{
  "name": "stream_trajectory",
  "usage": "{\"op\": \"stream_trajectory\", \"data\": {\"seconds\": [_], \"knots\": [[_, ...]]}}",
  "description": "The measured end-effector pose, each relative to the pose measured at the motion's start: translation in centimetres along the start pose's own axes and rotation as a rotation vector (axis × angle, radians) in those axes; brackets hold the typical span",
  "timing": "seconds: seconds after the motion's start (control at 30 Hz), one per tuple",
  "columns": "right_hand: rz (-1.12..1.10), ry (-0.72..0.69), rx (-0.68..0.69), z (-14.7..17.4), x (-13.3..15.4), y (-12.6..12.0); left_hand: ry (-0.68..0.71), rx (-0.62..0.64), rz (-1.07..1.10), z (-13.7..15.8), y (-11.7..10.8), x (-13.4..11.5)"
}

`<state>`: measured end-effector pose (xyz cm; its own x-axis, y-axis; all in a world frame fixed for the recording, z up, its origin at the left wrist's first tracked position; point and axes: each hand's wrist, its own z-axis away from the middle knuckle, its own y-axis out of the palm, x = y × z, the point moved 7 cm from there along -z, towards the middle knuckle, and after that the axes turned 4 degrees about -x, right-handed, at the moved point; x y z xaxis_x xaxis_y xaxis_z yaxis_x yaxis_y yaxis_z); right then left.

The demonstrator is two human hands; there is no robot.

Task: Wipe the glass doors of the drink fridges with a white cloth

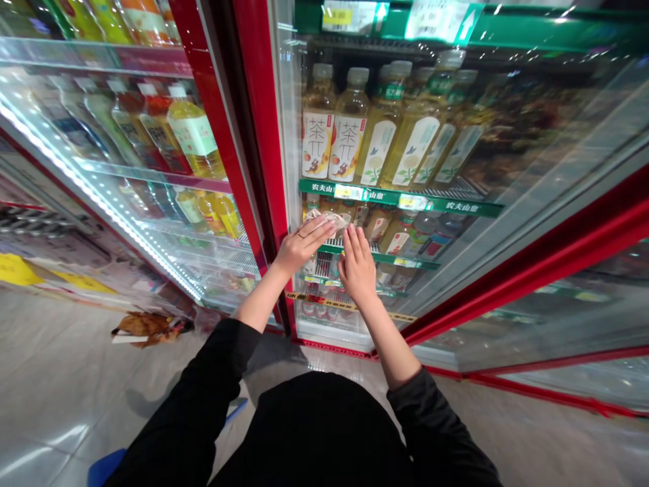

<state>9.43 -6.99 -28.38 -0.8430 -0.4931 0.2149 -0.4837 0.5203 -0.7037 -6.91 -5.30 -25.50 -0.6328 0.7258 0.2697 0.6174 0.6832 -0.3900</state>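
Observation:
My left hand (300, 245) lies with its fingers stretched over a crumpled pale cloth (327, 218), pressing it against the glass door (329, 270) of a drinks cooler. Part of the cloth is hidden under the fingers. Just to the right, my right hand (359, 262) rests on or very close to the same glass, fingers straight and nothing held. Behind the pane stand bottled teas (349, 128) on a shelf with a green price strip (375, 194). Smaller bottles (398, 237) fill the shelf behind and below my hands.
A red door frame (263, 135) runs up the left side of the pane. Beyond it is another lit cooler (147, 128) with bottles. A red rail (532, 270) slants along the right. A brown crumpled item (147, 328) lies on the tiled floor, and something blue (105, 468) shows lower left.

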Motion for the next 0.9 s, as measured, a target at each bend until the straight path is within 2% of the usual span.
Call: {"op": "stream_trajectory", "data": {"seconds": [0.13, 0.23, 0.4, 0.5, 0.63, 0.77, 0.9], "knots": [[-0.003, -0.003, -0.045, 0.2, 0.0, 0.2, 0.014, 0.048, -0.068, 2.3, -2.8, 1.5], [-0.007, 0.008, -0.079, 0.1, 0.3, 0.4, -0.009, 0.028, -0.087, 2.3, -4.0, 2.8], [-0.021, -0.018, -0.089, -0.6, 1.9, 0.7, -0.095, -0.069, -0.048, -0.7, -3.7, 4.6], [-0.012, -0.013, -0.051, -1.1, 2.8, 0.6, -0.159, -0.095, -0.031, -1.3, -2.9, 5.4], [0.001, 0.02, -0.005, -1.2, 3.3, 0.4, -0.179, -0.048, -0.043, 1.4, -2.6, 5.5], [0.011, 0.039, -0.004, -0.7, 3.4, 0.6, -0.151, 0.017, -0.014, 4.7, -3.6, 5.0], [0.01, 0.069, -0.025, -0.4, 3.5, 1.4, -0.15, -0.07, 0.008, 3.6, -4.7, 5.8]]}}
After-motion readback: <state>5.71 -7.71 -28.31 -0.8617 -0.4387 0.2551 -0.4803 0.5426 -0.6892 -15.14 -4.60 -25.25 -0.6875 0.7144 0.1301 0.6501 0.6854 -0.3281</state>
